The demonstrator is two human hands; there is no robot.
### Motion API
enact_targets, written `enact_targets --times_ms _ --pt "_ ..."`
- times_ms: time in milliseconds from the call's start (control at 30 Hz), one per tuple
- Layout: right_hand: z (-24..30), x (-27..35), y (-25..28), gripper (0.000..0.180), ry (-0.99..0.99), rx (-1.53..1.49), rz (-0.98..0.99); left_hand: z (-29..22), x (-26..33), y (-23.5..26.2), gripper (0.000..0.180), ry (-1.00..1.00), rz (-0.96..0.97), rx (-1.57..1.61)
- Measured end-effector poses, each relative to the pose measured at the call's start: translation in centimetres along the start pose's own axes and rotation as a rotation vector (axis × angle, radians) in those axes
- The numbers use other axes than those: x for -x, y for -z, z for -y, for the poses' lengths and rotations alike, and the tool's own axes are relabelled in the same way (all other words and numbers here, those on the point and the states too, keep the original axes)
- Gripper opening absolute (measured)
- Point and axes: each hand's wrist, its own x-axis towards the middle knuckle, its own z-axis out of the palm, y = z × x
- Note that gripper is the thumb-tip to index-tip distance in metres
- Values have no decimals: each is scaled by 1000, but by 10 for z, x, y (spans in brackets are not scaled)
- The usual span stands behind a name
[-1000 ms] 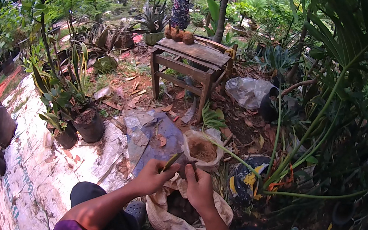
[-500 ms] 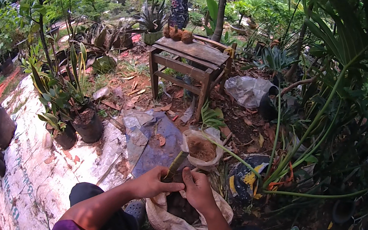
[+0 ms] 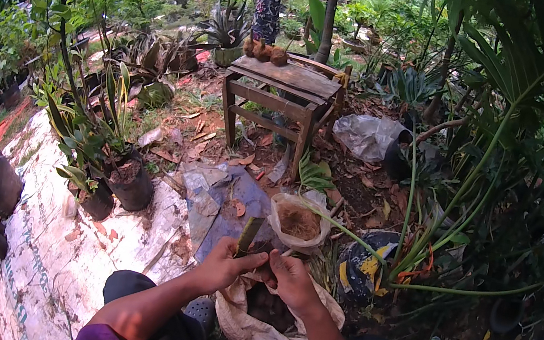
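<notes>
Where the left hand point(image 3: 222, 267) is clenched round a green stalk point(image 3: 248, 233), its lower end is hidden; the right hand point(image 3: 292, 281) pinches there, above a beige sack point(image 3: 239, 313); a white fibre-filled bag point(image 3: 299, 220) lies at one o'clock.

Short green stalk point(image 3: 249, 231) upright, tilted slightly right.

A wooden stool point(image 3: 283, 95) stands at upper centre. Black potted plants point(image 3: 117, 179) sit at left. A grey plastic sack point(image 3: 365, 135) lies right of the stool.
</notes>
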Motion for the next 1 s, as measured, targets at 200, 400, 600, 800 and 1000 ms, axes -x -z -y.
enact_targets --times_ms 200,400,600,800,1000 --pt "-6 -1 -2 33 -1 -340 18 5 -2 2 27 14 -53 -36" --pt "2 2 -10 27 110 -438 -84 23 -9 -1 28 -3 -60 -39" --pt "7 5 -3 30 108 -167 -110 28 -13 0 29 65 -105 -9" --pt "1 -1 2 30 98 -78 -144 23 -15 4 28 40 -188 10" --pt "4 0 5 22 99 -35 -217 19 -15 3 26 7 -259 -8"
